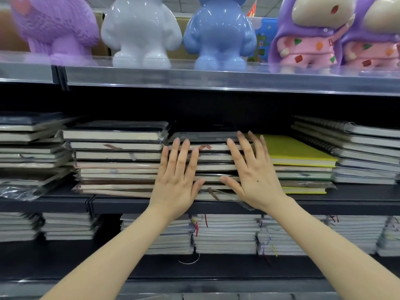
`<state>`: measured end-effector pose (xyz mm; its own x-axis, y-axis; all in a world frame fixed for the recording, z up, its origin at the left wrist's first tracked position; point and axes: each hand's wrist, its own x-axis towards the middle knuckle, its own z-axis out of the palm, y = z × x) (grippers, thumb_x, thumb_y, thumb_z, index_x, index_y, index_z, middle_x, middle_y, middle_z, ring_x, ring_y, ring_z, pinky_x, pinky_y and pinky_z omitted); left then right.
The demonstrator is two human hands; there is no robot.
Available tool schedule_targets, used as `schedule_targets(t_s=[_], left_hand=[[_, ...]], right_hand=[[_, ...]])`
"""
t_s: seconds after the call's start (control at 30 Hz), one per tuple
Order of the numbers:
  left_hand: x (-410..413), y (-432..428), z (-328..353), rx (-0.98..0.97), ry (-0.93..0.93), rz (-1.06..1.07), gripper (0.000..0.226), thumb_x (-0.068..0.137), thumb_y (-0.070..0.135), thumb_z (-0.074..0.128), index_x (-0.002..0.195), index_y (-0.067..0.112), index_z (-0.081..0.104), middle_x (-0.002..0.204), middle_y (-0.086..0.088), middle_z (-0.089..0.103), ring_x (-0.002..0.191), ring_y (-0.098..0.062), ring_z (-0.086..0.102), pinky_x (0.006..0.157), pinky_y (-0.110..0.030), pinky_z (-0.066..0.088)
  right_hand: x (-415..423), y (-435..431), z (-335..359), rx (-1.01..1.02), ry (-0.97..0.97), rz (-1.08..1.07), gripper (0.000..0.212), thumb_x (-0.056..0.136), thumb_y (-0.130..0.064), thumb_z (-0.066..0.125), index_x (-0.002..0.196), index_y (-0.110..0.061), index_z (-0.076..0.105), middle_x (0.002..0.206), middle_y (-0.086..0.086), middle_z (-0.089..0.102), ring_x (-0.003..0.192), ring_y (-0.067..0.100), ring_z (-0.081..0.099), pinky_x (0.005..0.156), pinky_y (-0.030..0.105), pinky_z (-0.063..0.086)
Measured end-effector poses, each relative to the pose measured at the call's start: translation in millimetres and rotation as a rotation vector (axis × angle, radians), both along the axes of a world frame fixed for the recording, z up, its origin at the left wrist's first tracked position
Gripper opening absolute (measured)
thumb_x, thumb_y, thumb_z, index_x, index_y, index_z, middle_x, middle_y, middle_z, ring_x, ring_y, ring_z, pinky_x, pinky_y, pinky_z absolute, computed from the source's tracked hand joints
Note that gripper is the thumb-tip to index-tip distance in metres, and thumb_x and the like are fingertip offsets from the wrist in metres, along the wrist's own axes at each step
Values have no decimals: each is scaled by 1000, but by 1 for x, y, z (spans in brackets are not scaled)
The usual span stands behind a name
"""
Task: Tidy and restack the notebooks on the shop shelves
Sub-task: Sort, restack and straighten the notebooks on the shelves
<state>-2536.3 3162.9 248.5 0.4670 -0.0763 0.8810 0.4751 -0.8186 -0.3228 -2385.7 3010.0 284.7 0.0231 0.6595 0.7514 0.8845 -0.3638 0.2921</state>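
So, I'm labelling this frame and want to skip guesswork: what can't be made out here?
Head view, the only one:
Middle notebook stack: front edges partly covered by the left hand and right hand.
White figurine and blue figurine: upper parts cut off by the top edge.
Far-left notebook stack: blurred, covers unreadable.
Shelf back behind the stacks: lost in shadow.

top shelf point(216, 80) – figurines point(140, 33) | middle shelf point(54, 203) – notebook stacks point(116, 156) | lower shelf point(108, 265): paler notebook piles point(225, 234)
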Motion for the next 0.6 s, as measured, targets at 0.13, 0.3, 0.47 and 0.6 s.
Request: schedule_targets(t_s=[0.13,0.3,0.47,0.6], left_hand=[[-4,-5,3,-22,34,60,66,101,46,15,149,2,8,153,-24,12,145,-35,-2,118,-50,-3],[2,-16,14,36,85,83,71,97,50,22,147,0,11,153,-20,14,142,-37,11,118,-49,-1],[11,-11,13,5,80,28,64,99,43,25,147,2,15,153,-18,17,143,-36,12,118,-46,7],[13,-9,16,-17,95,17,60,100,39,27,146,2,22,152,-19,26,143,-35,15,118,-46,10]], right_hand=[[-3,-5,3,-35,-56,-69,81,91,-69,26,150,-13,19,154,20,24,140,46,21,113,63,11],[-15,-12,-6,-44,-148,-90,80,94,-64,23,149,-7,20,157,17,18,144,42,10,114,62,4],[-11,8,-20,31,-75,-46,74,99,-56,20,149,-2,17,157,19,15,144,44,7,115,60,9],[-4,15,-21,56,-67,-15,71,100,-54,18,149,-3,16,157,20,16,144,44,9,115,59,9]])
